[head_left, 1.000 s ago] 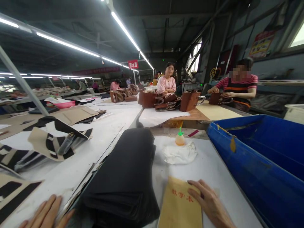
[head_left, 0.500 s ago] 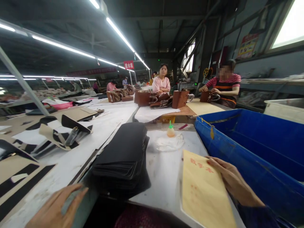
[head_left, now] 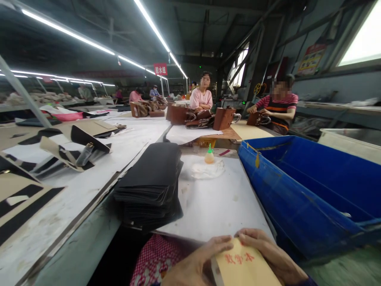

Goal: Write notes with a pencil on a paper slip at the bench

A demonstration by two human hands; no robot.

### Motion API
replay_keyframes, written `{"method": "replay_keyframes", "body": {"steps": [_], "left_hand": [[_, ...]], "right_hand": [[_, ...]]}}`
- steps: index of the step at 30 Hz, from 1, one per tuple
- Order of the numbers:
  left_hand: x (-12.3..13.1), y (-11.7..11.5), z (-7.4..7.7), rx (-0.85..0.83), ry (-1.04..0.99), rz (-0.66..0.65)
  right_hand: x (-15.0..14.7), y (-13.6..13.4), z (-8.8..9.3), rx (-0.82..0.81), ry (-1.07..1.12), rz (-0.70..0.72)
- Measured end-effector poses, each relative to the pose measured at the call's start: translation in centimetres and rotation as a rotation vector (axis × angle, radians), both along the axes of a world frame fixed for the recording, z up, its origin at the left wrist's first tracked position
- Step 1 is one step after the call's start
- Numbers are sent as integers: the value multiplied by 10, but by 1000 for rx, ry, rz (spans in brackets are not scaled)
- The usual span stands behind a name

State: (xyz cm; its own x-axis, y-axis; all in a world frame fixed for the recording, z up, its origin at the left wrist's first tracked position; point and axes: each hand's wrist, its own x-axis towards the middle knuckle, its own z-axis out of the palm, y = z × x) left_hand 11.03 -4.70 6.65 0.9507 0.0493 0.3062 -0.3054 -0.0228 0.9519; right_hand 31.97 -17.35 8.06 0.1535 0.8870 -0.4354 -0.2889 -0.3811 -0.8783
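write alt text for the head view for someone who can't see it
Both hands, left hand and right hand, hold a yellow booklet with red characters at the near edge of a white worktable. A stack of black sheets lies to the left, a blue bin to the right, and a small glue bottle beyond; other people sit at farther tables.

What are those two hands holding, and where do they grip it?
A yellow booklet: left hand and right hand both grip its top edge.
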Motion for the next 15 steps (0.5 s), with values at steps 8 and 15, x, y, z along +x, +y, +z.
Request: {"method": "replay_keyframes", "body": {"steps": [8,15], "left_hand": [[7,13,14,-272,133,6],[59,42,7,-91,127,415]], "right_hand": [[27,26,2,-11,-43,64],[56,67,-3,53,-369,-11]]}}
